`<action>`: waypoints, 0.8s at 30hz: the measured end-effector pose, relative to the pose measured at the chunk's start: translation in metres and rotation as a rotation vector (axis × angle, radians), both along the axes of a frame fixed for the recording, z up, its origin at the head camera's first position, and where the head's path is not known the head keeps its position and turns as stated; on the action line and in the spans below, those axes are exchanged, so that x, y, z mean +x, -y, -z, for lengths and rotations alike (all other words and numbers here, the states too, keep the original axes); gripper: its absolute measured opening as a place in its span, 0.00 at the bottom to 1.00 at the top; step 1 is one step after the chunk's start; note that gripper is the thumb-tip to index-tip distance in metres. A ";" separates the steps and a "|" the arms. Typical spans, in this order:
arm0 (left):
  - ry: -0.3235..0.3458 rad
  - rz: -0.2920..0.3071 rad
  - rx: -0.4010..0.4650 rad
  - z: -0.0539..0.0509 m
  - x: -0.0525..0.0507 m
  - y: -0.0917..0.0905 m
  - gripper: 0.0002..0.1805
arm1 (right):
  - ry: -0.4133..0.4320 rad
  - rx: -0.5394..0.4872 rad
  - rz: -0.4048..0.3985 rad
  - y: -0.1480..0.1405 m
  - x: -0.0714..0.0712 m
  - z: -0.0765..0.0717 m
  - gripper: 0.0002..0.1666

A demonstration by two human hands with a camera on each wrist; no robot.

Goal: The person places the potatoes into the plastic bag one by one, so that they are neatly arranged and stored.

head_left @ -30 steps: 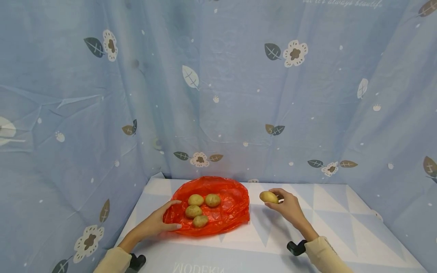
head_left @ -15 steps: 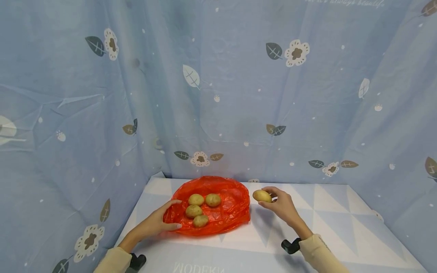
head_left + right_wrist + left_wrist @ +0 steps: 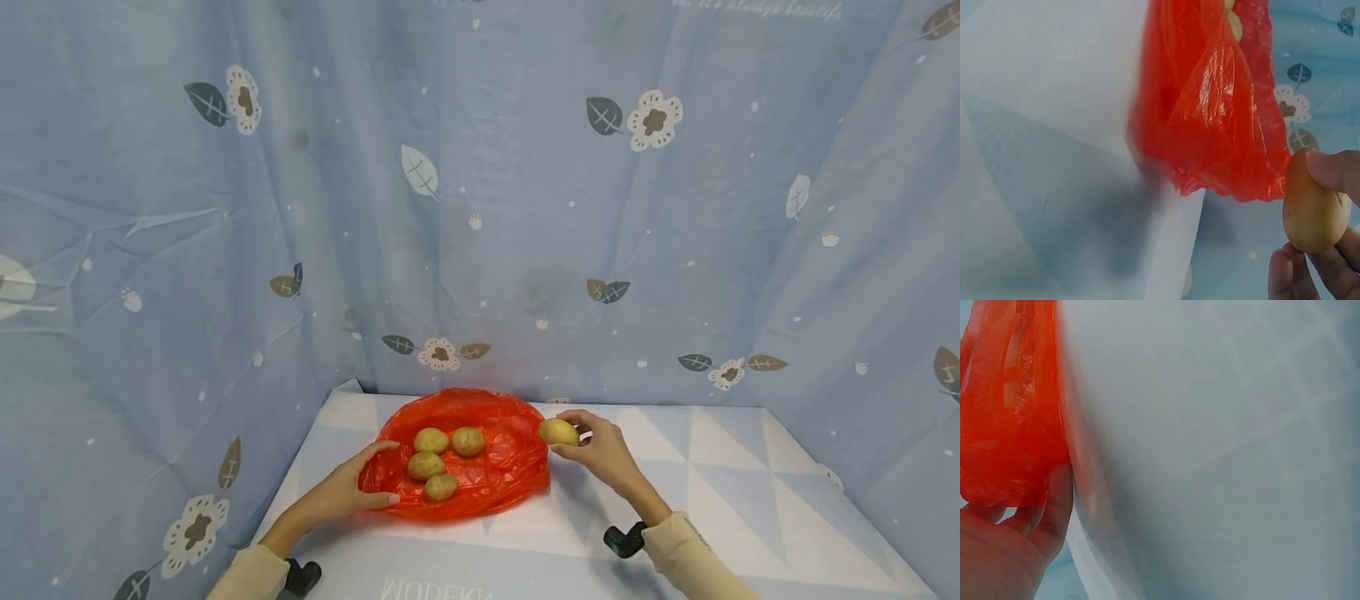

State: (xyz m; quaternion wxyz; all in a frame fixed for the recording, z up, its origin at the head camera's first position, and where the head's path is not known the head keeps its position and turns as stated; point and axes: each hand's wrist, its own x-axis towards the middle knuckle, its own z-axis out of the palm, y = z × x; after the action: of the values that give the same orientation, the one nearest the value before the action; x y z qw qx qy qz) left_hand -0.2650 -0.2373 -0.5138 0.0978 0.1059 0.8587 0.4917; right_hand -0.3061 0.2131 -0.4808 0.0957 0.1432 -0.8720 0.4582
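A red plastic bag (image 3: 517,467) lies spread wide on the table, its mouth facing up, with several potatoes (image 3: 426,466) inside. My left hand (image 3: 341,492) holds the bag's left side, thumb at the front and fingers round the back. In the left wrist view, the thumb (image 3: 1059,500) presses against the bag's side, while the other fingers are partly hidden. Between thumb and fingers, my right hand (image 3: 603,450) pinches one more potato (image 3: 558,432), raised above the table at the bag's right rim. The right wrist view has this potato (image 3: 1313,206) beside the bag's crumpled edge.
A white and pale blue patterned table (image 3: 720,492) extends to the right of the bag. Blue curtains (image 3: 525,208) with flowers and leaves stand behind and at both sides. Each wrist carries a black device (image 3: 624,540).
My right hand has moved left with the potato, from a gap to the right of the bag up to its right rim. The left hand, bag and potatoes inside stay put.
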 end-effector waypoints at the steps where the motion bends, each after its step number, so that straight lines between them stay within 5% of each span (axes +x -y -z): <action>1: -0.001 0.000 0.001 0.000 0.000 0.000 0.47 | 0.002 0.000 -0.007 0.002 0.000 0.000 0.28; 24: -0.019 -0.012 -0.014 0.006 0.000 -0.001 0.46 | -0.038 0.026 -0.082 0.044 -0.002 0.002 0.29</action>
State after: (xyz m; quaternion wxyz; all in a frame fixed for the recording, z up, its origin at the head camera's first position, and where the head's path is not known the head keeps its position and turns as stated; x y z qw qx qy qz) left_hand -0.2653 -0.2364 -0.5196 0.0876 0.1046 0.8637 0.4852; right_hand -0.3085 0.1696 -0.4829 0.0916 0.1889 -0.8693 0.4474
